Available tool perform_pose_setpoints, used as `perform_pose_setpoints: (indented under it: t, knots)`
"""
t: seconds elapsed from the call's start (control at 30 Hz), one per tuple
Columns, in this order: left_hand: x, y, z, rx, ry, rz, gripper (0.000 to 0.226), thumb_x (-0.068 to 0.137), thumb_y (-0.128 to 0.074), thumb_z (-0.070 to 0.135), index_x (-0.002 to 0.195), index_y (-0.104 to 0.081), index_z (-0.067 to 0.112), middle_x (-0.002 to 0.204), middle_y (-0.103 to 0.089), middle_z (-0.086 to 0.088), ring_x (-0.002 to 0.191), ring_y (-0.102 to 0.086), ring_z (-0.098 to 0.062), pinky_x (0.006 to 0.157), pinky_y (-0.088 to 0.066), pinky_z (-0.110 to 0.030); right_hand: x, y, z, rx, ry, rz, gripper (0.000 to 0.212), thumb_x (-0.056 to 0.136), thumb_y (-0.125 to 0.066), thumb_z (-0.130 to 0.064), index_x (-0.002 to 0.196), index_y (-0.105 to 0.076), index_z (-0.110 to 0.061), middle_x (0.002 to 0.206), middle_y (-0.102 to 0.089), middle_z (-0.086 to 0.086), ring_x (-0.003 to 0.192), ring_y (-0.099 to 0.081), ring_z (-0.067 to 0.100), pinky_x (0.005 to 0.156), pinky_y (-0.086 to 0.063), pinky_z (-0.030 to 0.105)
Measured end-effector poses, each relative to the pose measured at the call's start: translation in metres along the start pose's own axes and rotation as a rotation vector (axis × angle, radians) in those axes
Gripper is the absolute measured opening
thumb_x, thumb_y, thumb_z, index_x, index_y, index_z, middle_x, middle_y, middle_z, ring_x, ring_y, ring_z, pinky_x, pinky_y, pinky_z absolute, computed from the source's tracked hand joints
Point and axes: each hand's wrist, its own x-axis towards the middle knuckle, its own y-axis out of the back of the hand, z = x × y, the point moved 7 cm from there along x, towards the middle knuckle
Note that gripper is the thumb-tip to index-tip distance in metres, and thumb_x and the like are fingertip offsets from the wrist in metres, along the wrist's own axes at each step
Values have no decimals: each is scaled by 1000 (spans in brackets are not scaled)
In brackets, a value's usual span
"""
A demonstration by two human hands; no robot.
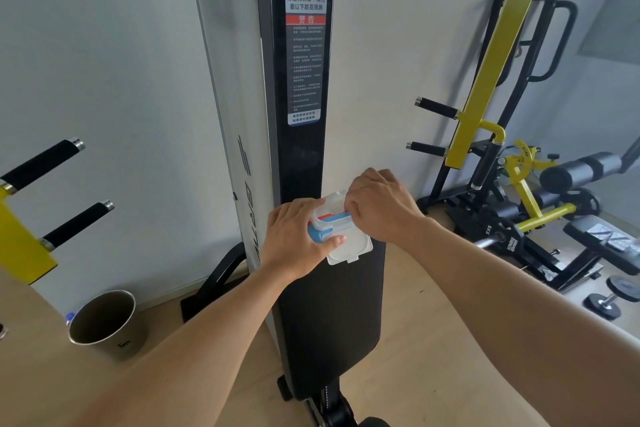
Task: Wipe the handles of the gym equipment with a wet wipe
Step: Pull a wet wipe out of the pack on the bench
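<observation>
— Which step is pictured?

— A wet-wipe pack, lid flipped open, is held against the black upright pad of the machine. No wipe is drawn out yet; that is judged to be the step in hand.

— And the hands?

— The pack is gripped by the left hand, thumb curled across its front. At the pack's opening the right hand is curled; what is pinched cannot be told. Next, a sheet must be pulled free and taken to the black handles left of the pad.
</observation>
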Motion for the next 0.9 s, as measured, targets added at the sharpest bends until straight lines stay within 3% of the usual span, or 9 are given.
perform_pose_setpoints:
  t: [0.1, 0.2, 0.37, 0.53, 0.7, 0.8, 0.9]
  knots:
    - [-1, 0, 0, 5, -7, -4, 66, 78, -62, 73, 130, -54, 35, 131, -64, 9, 118, -60, -17, 109, -38, -31, 4, 2, -1, 36, -30, 29, 27, 98, -56, -45, 111, -74, -31, 127, -63, -10, 118, -49, 14, 112, -34, 32]
    - [-2, 2, 0, 23, -23, 6, 68, 77, -63, 73, 130, -55, 32, 131, -65, 7, 118, -61, -18, 107, -35, -29, 12, -2, -3, 107, -17, -49, 25, 95, -64, -45, 115, -74, -33, 131, -61, -12, 121, -47, 13, 111, -35, 30]
    - [-1, 3, 2, 23, -33, 7, 69, 76, -63, 74, 130, -56, 32, 132, -64, 8, 118, -61, -17, 107, -36, -28, 27, -3, -8, 29, -17, -163, 31, 93, -66, -49, 116, -74, -31, 120, -67, -11, 112, -49, 14, 106, -38, 33]
    - [-1, 3, 1, 18, -33, 4, 68, 75, -63, 75, 129, -56, 33, 132, -64, 9, 118, -61, -17, 107, -34, -27, 37, -1, -16, -8, 24, -209, 27, 94, -68, -39, 115, -74, -23, 109, -68, -5, 106, -49, 15, 101, -40, 32]
    - [-2, 4, 2, 13, -35, 20, 67, 76, -64, 74, 128, -56, 33, 130, -65, 9, 118, -62, -17, 106, -33, -26, 37, -6, -27, -56, 143, -247, 19, 96, -67, -30, 113, -74, -25, 99, -60, -5, 94, -43, 14, 87, -40, 27]
    - [-1, 3, 1, 16, -18, 2, 68, 76, -63, 75, 130, -55, 33, 131, -65, 9, 120, -60, -17, 108, -33, -27, 29, -11, -30, -74, 214, -240, 26, 98, -64, -27, 123, -66, -22, 110, -59, -1, 92, -39, 12, 91, -44, 28]
    - [-1, 2, 0, 7, -8, -6, 68, 77, -62, 75, 131, -55, 34, 133, -64, 9, 121, -60, -17, 109, -34, -28, 24, -16, -26, -27, 205, -249, 30, 98, -64, -25, 127, -59, -20, 118, -58, 0, 97, -46, 13, 98, -47, 29]
